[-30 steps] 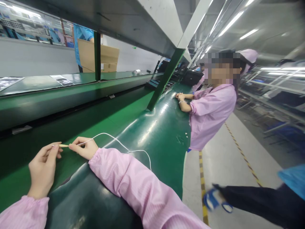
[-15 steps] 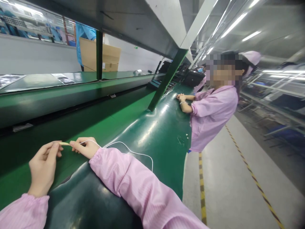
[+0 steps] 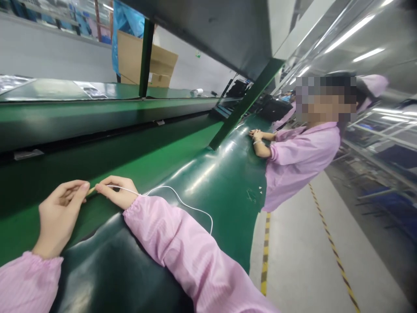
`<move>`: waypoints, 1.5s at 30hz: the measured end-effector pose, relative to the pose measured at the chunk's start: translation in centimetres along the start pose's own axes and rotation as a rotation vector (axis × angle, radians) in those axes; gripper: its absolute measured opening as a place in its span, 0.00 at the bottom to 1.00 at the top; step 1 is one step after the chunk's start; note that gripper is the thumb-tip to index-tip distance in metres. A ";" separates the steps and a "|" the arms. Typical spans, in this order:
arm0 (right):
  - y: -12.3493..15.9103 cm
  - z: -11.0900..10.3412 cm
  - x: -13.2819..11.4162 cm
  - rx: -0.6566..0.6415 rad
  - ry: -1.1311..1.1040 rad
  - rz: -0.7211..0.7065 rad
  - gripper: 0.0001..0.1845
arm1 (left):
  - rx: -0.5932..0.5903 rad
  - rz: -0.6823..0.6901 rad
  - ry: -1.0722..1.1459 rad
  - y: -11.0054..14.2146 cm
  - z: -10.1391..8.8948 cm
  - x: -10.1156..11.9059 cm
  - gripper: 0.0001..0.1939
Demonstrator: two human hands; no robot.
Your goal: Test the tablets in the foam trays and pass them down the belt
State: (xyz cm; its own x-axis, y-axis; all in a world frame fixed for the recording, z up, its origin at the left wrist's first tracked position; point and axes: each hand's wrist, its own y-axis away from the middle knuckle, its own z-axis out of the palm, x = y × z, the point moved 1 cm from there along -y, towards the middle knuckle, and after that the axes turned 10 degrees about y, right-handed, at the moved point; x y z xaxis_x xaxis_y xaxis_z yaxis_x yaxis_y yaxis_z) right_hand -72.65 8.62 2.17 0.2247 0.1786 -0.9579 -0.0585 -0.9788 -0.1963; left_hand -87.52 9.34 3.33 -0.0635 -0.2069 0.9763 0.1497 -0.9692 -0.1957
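Note:
My left hand (image 3: 61,213) is closed in a pinch on one end of a short, thin, pale yellow piece (image 3: 91,191). On its other end my right hand (image 3: 119,191) pinches, with thumb and forefinger close together. A thin white cable (image 3: 177,196) leaves the right hand, passes over the pink sleeve and loops toward the green work surface. Fingertips hide how the cable and the yellow piece meet. Both hands hover over the bright green strip (image 3: 163,158) beside the dark green mat (image 3: 224,208).
A green post (image 3: 246,104) rises from the bench under a grey overhead shelf (image 3: 208,30). Farther along, a co-worker in pink (image 3: 302,152) rests their hands on the mat. Small white scraps (image 3: 260,190) lie near its edge. A cardboard box (image 3: 130,56) stands behind the raised ledge.
The view has shifted slightly, so the background sits differently. My hands have come closer together, and the yellow piece is tilted and shows less between the fingers.

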 end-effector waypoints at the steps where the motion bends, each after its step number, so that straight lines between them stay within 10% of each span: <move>1: 0.1 -0.1 -0.1 -0.002 -0.006 -0.006 0.10 | -0.013 0.004 -0.003 0.0 0.0 0.0 0.21; 21: 0.3 1.4 0.5 0.164 0.008 -0.059 0.09 | -0.020 0.143 -0.187 0.9 -1.5 -0.4 0.26; 45: 17.8 2.9 -2.1 -0.050 -0.184 0.121 0.10 | -0.030 -0.139 -0.175 19.9 -6.8 1.6 0.39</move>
State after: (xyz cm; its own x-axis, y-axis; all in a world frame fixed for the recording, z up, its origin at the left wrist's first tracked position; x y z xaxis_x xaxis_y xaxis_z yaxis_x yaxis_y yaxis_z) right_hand -77.02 -8.92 0.06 0.0371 0.0706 -0.9968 -0.0247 -0.9971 -0.0716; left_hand -91.31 -11.21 0.38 0.0910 -0.0475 0.9947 0.1219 -0.9908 -0.0584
